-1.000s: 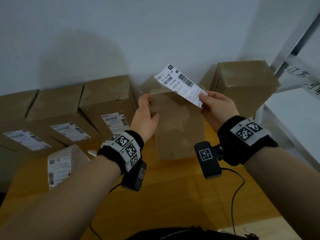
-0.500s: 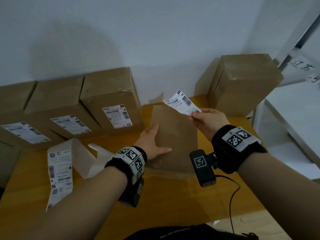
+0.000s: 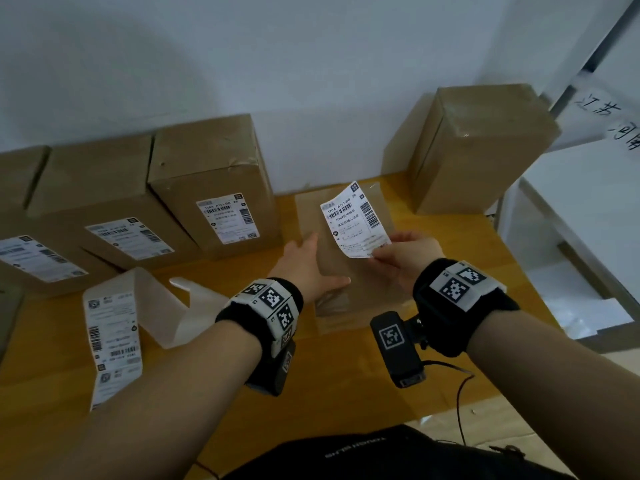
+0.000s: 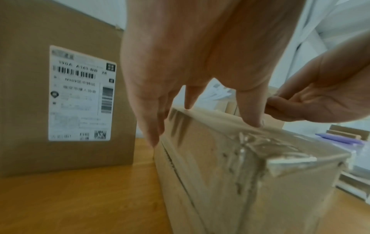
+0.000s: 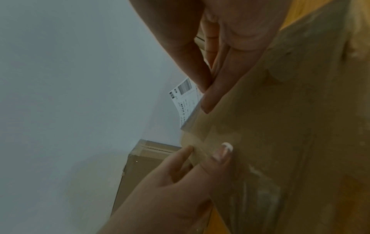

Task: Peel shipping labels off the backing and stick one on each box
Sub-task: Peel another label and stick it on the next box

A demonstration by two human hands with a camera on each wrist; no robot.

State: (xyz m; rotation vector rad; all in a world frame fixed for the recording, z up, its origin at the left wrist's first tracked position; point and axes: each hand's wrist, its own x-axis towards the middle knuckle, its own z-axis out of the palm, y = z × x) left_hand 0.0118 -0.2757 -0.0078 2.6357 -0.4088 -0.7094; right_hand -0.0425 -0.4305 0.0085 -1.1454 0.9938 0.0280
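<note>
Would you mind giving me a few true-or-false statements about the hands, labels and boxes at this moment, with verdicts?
1. The right hand pinches a loose label. True.
2. The left hand holds the label strip. False: it lies flat on the middle box; the strip lies on the table.
3. The middle box already carries a label. False: its top is bare.
4. The box at the far right has no visible label. True.
5. The loose label is pressed flat onto the box. False: it is held above it.
</note>
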